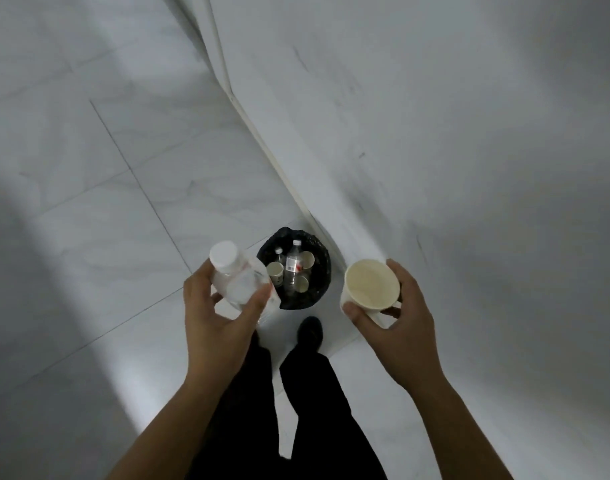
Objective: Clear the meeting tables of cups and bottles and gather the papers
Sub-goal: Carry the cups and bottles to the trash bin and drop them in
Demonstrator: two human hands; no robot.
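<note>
- A clear plastic bottle (239,282) with a white cap, seemingly empty, sits in the person's left hand (215,317), fingers wrapped round its body, held over the floor just beside the left rim of the bin.
- A paper cup (371,284), pale inside and apparently empty, mouth up, is pinched at its rim and wall by the right hand (398,320), out past the bin's right rim and not over the opening.
- The bin (322,271), lined with a black bag, stands on the tiled floor (123,202) against the foot of the white wall (469,133); it already holds two bottles and several paper cups.
- A black shoe (310,332) stands just short of the bin's near rim.
- The step in hand looks like the drop. Both items need to come inward over the opening before release; letting go now would likely put each on the tiles.
- A low release would suit the light cup, which could bounce off the bottles inside.
- The tables and papers are out of view, so the rest of the job cannot be judged.
</note>
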